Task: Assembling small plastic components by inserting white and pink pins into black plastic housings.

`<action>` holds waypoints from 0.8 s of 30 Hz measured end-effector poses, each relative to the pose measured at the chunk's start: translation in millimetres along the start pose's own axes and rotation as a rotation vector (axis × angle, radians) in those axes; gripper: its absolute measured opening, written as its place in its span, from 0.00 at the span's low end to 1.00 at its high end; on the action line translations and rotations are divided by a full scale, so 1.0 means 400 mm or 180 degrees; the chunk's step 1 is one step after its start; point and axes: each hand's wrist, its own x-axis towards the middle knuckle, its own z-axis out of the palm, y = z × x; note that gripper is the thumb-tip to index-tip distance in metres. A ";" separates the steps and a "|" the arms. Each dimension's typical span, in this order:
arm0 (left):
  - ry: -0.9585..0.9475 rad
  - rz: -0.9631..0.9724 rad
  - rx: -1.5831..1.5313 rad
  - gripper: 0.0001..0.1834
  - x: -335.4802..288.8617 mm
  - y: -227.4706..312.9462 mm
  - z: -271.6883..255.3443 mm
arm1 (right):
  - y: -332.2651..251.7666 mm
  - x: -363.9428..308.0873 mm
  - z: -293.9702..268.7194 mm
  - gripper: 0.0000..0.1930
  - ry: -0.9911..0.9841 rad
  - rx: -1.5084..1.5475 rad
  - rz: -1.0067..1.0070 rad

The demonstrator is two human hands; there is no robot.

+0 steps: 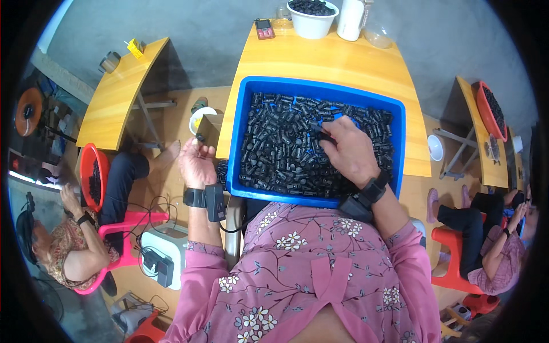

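Black cylindrical parts (pixel 280 154) lie in the blue tray (pixel 274 195), long axes mixed — directly under the right hand (pixel 351 150), the nearer one; its grip cannot be told. The left hand (pixel 198 166), well apart, pinches a small black part (pixel 200 137). Between: tray's left wall, cardboard box (pixel 213 130).

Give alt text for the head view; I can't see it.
A person's right hand is among black parts filling a blue tray at a yellow table, while the left hand, beside the tray, has a small black piece at its fingertips. Co-workers sit either side.
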 end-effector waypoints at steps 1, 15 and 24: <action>0.0273 -0.0043 0.0188 0.06 0.008 -0.015 -0.008 | -0.007 0.001 -0.002 0.12 -0.0160 -0.0103 -0.0016; -0.0867 0.1296 0.0668 0.07 -0.183 0.041 0.204 | -0.001 0.000 0.013 0.12 -0.0498 0.0142 -0.0143; -0.2072 -0.0780 0.1122 0.12 -0.292 -0.053 0.285 | -0.019 -0.013 -0.001 0.15 -0.0386 0.1875 0.0144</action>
